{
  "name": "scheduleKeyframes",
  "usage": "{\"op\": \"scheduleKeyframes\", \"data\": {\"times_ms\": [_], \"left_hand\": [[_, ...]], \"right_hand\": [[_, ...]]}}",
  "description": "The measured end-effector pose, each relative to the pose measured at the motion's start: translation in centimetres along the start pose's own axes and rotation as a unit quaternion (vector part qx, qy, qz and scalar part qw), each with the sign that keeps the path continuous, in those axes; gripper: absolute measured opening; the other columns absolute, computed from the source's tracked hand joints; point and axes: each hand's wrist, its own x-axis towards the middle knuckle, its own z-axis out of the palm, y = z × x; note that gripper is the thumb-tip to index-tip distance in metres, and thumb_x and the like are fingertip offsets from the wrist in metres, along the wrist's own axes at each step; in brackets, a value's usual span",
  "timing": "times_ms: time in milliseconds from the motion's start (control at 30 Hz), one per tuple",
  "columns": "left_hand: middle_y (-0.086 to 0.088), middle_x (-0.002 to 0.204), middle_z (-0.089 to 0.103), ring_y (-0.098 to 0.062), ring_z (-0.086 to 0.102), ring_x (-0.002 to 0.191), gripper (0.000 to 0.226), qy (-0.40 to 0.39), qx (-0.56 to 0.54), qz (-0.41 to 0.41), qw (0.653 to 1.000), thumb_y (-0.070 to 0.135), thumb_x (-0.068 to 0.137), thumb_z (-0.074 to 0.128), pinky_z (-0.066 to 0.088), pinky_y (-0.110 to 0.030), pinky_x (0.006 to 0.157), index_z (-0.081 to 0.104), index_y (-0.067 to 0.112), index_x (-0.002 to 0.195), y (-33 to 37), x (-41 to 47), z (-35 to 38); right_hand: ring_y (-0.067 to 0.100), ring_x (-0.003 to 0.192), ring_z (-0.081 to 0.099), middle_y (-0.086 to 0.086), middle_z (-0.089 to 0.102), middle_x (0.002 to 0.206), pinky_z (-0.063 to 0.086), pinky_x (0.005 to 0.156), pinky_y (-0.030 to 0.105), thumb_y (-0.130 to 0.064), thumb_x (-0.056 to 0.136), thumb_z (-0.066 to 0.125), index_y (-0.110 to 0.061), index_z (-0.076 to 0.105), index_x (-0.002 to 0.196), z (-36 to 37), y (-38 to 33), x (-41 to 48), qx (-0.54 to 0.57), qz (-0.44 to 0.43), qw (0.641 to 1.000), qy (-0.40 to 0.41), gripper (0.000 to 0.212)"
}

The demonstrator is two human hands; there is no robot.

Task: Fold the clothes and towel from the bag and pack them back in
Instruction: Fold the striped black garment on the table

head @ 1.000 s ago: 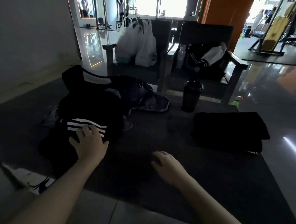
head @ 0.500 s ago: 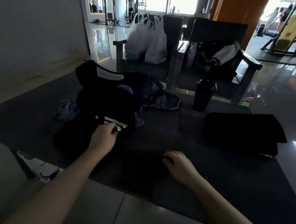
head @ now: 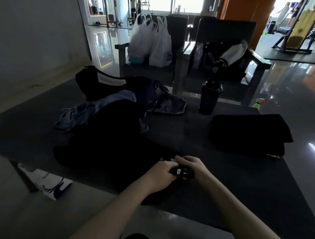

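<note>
Two hands meet at lower centre: left hand [head: 160,172] and right hand [head: 190,166], each grip clamped on the black garment [head: 113,153] lying on the table [head: 241,190], likely to straighten its edge for folding.

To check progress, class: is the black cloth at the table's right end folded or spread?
Folded: the black cloth lies as a compact stack with layered edges.

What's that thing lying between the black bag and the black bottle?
A crumpled grey-blue garment lies on the table between the bag and the bottle, in the head view.
</note>
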Motion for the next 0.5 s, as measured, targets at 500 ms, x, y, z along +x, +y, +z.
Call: {"op": "scheduleKeyframes", "data": {"times_ms": [500], "left_hand": [[-0.012,0.151,0.026,-0.033,0.027,0.136,0.082,0.282,0.212,-0.288,0.89,0.053,0.089,0.054,0.026,-0.047,0.108,0.017,0.009,0.148,-3.3,0.1,-7.7]], "right_hand": [[0.016,0.067,0.058,0.005,0.062,0.077,0.042,0.049,0.024,-0.005,0.088,0.048,-0.008,0.065,0.087,-7.5,1.5,-3.3,-0.267,0.04,0.938,0.217,0.017]]}}
